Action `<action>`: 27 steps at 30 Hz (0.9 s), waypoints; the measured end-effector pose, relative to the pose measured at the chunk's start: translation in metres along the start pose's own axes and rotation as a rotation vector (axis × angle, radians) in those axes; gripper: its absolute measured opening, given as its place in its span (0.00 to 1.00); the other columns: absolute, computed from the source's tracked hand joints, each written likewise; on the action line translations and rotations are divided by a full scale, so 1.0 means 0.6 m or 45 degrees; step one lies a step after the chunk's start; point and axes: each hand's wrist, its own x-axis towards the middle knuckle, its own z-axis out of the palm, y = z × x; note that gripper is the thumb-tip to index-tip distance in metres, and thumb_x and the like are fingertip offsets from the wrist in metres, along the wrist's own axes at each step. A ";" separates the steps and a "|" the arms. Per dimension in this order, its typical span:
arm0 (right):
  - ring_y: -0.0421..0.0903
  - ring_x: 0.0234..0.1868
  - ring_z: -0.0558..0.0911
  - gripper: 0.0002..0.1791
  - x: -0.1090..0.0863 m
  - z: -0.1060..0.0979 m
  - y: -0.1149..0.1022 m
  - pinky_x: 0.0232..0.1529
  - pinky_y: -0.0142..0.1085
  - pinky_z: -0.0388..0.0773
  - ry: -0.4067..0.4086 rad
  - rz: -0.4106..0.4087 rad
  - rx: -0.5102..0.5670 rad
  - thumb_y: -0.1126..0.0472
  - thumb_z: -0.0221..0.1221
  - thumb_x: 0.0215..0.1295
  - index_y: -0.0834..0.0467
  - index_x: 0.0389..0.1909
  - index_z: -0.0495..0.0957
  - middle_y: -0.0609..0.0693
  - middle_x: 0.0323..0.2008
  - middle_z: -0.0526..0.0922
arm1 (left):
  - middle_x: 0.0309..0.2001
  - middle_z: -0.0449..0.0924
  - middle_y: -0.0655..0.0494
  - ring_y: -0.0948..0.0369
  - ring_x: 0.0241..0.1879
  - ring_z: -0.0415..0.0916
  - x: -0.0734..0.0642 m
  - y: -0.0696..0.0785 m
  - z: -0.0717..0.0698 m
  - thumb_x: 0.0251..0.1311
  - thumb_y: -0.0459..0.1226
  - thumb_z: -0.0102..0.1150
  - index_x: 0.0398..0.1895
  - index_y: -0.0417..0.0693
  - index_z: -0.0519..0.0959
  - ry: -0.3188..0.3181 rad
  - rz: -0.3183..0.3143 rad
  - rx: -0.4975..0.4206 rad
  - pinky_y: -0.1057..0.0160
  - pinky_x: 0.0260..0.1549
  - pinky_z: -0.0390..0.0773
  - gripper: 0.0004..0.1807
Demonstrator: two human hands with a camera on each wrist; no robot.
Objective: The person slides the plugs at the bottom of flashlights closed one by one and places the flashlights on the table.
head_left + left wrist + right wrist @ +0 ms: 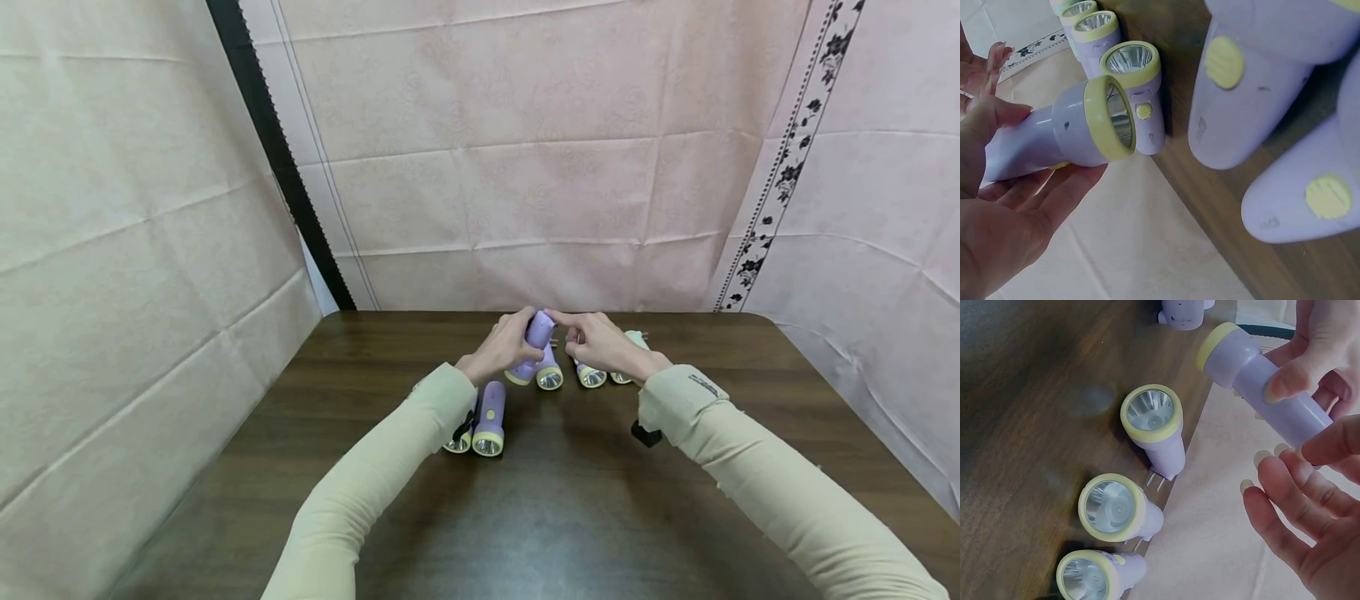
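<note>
Left hand (501, 343): its fingers (1075, 184) are clamped round the purple flashlight (538, 331), thumb on one side of the body, the others on the opposite side.
Right hand (603, 343): its index finger stretches to the flashlight's tail end and touches it; the remaining fingers (1291, 494) are apart and gently bent, not wrapped round the body.
Held flashlight: raised off the table (570, 508), between the two hands, tilted, its yellow-rimmed lens end low and to the left, its tail up towards the right hand.
Wrists: both reach in towards each other over the far part of the table, the left from the left, the right from the right.
Sleeves: pale and long, the left sleeve (375, 467) and the right sleeve (772, 467) both slanting forward and inward.
Far row: a purple flashlight (1166, 450) with metal prongs (1155, 481) lies just beside the held one; more lie to its right, partly behind the right hand.
Near pair: two purple flashlights (491, 407) lie side by side by the left cuff, which partly hides one.
Backdrop: pale creased cloth (540, 192) hangs beyond the table.
</note>
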 end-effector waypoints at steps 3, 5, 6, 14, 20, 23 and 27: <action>0.40 0.19 0.68 0.39 -0.001 0.000 -0.002 0.23 0.32 0.67 -0.035 0.007 -0.001 0.70 0.52 0.56 0.52 0.72 0.60 0.47 0.22 0.75 | 0.38 0.78 0.51 0.57 0.34 0.78 -0.003 0.007 -0.002 0.48 0.37 0.69 0.51 0.45 0.67 -0.059 -0.076 0.029 0.62 0.32 0.77 0.28; 0.40 0.20 0.69 0.40 -0.002 -0.002 -0.004 0.24 0.33 0.68 -0.054 0.011 -0.001 0.69 0.53 0.56 0.53 0.73 0.58 0.48 0.23 0.76 | 0.36 0.77 0.51 0.56 0.32 0.78 -0.006 0.014 -0.004 0.47 0.38 0.71 0.52 0.47 0.63 -0.102 -0.137 0.048 0.62 0.30 0.76 0.31; 0.40 0.20 0.70 0.40 -0.002 -0.004 -0.006 0.25 0.33 0.69 -0.057 0.012 -0.006 0.69 0.53 0.56 0.54 0.73 0.58 0.48 0.23 0.77 | 0.35 0.77 0.51 0.56 0.30 0.78 -0.009 0.019 -0.006 0.47 0.39 0.71 0.53 0.47 0.61 -0.123 -0.160 0.062 0.61 0.28 0.76 0.33; 0.41 0.23 0.74 0.38 -0.002 -0.017 -0.009 0.30 0.35 0.72 -0.036 0.039 -0.043 0.66 0.55 0.58 0.60 0.72 0.58 0.49 0.26 0.81 | 0.40 0.79 0.45 0.52 0.33 0.79 -0.029 0.031 0.003 0.50 0.43 0.70 0.63 0.50 0.55 -0.287 -0.241 0.229 0.57 0.31 0.77 0.41; 0.41 0.24 0.75 0.36 -0.007 -0.021 -0.006 0.31 0.35 0.73 -0.072 0.072 -0.037 0.62 0.56 0.61 0.60 0.71 0.60 0.50 0.27 0.81 | 0.48 0.78 0.43 0.51 0.35 0.81 -0.039 0.038 0.020 0.50 0.44 0.71 0.69 0.47 0.55 -0.357 -0.331 0.292 0.60 0.27 0.80 0.46; 0.41 0.24 0.75 0.35 -0.009 -0.023 -0.007 0.31 0.35 0.73 -0.085 0.076 -0.037 0.61 0.56 0.61 0.60 0.70 0.61 0.50 0.28 0.81 | 0.51 0.78 0.43 0.53 0.32 0.81 -0.043 0.039 0.029 0.51 0.44 0.70 0.71 0.47 0.56 -0.392 -0.350 0.312 0.63 0.20 0.79 0.46; 0.40 0.24 0.75 0.33 -0.010 -0.024 -0.007 0.30 0.35 0.73 -0.084 0.064 -0.033 0.61 0.57 0.62 0.61 0.69 0.63 0.50 0.27 0.82 | 0.52 0.77 0.44 0.53 0.34 0.80 -0.047 0.040 0.041 0.51 0.44 0.70 0.68 0.47 0.62 -0.426 -0.339 0.366 0.64 0.20 0.77 0.42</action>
